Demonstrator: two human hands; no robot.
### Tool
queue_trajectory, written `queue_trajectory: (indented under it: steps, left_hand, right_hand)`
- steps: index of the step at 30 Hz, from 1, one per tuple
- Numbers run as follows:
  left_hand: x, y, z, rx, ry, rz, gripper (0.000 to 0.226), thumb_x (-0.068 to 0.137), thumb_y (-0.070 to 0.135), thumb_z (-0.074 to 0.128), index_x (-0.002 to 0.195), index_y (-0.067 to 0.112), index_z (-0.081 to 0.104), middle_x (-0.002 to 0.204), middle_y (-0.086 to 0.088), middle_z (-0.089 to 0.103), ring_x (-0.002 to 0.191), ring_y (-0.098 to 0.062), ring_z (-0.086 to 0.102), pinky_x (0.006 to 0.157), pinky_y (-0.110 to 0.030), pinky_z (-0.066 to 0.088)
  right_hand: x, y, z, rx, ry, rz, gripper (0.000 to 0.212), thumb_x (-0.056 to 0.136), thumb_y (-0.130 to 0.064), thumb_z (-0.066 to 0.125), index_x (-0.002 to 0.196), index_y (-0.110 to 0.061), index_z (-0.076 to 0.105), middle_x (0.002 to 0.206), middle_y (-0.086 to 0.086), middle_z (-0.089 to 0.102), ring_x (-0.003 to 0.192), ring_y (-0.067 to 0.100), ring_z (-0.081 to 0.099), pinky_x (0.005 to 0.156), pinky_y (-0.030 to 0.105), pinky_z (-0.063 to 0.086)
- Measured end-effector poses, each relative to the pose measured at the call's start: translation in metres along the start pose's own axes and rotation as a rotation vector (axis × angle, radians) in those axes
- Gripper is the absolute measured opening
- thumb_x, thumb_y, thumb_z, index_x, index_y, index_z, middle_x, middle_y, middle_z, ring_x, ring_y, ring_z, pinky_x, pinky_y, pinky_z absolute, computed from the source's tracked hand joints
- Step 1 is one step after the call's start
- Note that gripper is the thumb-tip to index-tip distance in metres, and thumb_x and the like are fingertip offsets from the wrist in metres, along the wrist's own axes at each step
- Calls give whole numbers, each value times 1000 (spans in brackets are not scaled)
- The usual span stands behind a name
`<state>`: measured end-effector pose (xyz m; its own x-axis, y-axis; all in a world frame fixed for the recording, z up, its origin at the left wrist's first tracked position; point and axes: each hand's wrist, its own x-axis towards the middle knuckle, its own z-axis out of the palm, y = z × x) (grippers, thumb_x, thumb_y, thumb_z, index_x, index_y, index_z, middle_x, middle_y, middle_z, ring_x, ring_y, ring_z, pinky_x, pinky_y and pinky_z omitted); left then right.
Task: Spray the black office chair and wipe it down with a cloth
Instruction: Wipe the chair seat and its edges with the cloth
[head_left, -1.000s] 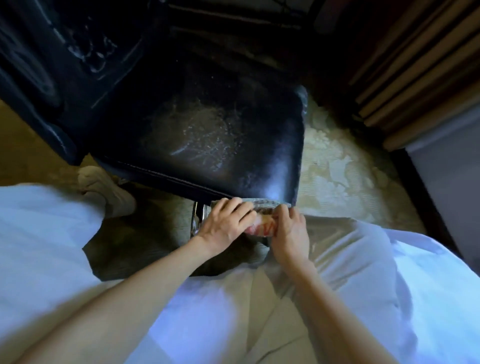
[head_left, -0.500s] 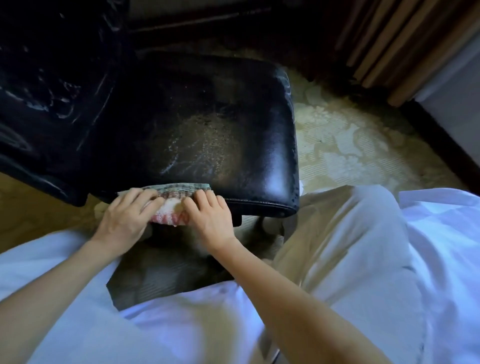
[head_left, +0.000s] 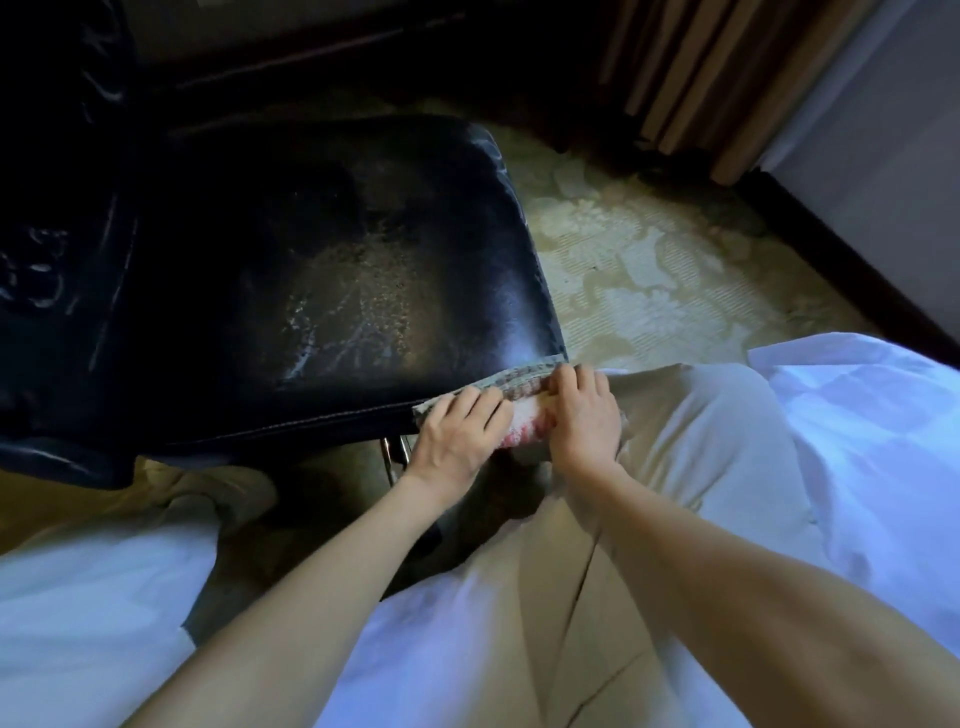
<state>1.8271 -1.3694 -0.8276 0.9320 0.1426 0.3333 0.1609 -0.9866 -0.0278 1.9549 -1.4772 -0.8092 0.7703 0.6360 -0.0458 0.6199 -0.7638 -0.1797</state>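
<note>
Pressing cloth (head_left: 527, 410) onto black office chair (head_left: 363, 291) front edge; left hand (head_left: 457, 436), right hand (head_left: 584, 415) fingers together, flat.

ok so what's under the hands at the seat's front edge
A folded cloth, grey-patterned above and red and white below, pressed by the left hand and right hand onto the front edge of the seat. The parts beneath the palms are covered.

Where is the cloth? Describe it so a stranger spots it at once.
Start at the black office chair on the left and follow its seat's front edge to the right corner. There the left hand and the right hand press the cloth over that edge. Unlike the plain black seat and pale trousers beside it, it is grey-patterned on top, pink and white below.
</note>
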Motion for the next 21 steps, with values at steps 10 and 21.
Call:
queue_trajectory:
  steps: [10,21]
  left_hand:
    - [-80,-80,-34,4,-13,-28,33,92,6,33,113,11,59,108,-10,63,90,-30,59,74,-39,50]
    - [-90,-88,-52,38,-123,-102,47,71,13,39,112,4,59,110,-14,59,95,-33,51,80,-39,40]
  right_hand:
    - [-12,-72,40,53,317,-580,42,64,-10,70,96,-13,44,90,9,50,83,26,40,69,35,36]
    - [-10,-75,30,88,235,-820,44,63,-15,69,103,-15,50,97,4,57,90,24,49,70,32,38]
